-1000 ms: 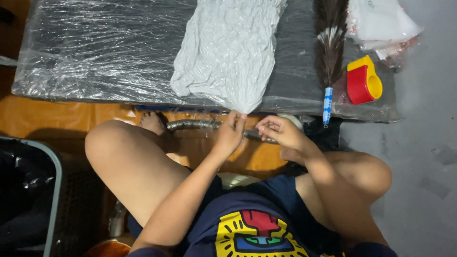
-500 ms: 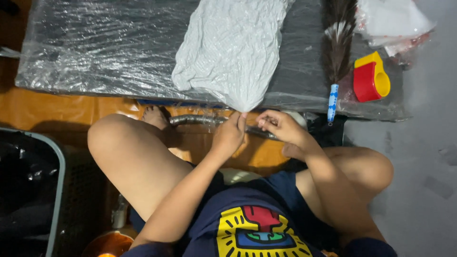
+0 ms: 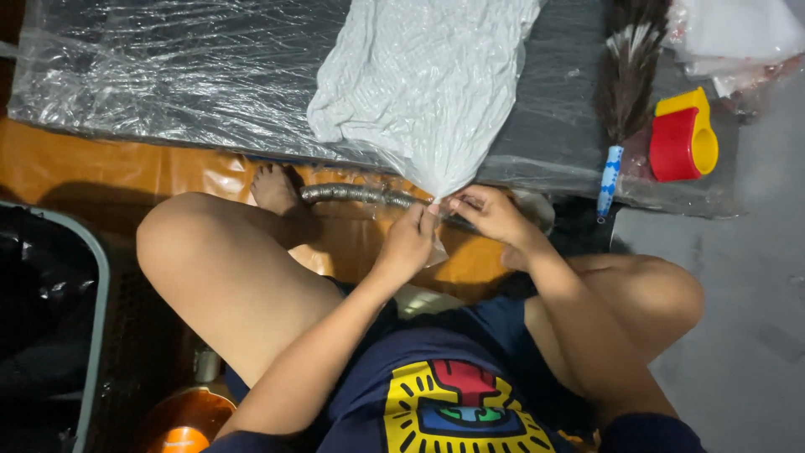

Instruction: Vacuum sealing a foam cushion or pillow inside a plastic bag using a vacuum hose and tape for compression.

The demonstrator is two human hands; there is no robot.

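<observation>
We found the left hand (image 3: 408, 243) and right hand (image 3: 490, 214) pinched together on the tapered end of the white plastic bag (image 3: 423, 84) lying across the dark wrapped slab (image 3: 168, 75); we judged that thin film could tear or slip under a hard pull.

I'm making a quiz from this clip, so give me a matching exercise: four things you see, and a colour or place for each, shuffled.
Things:
1. tape dispenser
2. feather duster
3. bagged white cloth
4. ribbed metal hose

Descriptions:
A. dark plumes, blue and white handle
B. red and yellow
C. grey, lying by the bare foot
D. tip pinched between both hands

Pairs: 1-B, 2-A, 3-D, 4-C
</observation>
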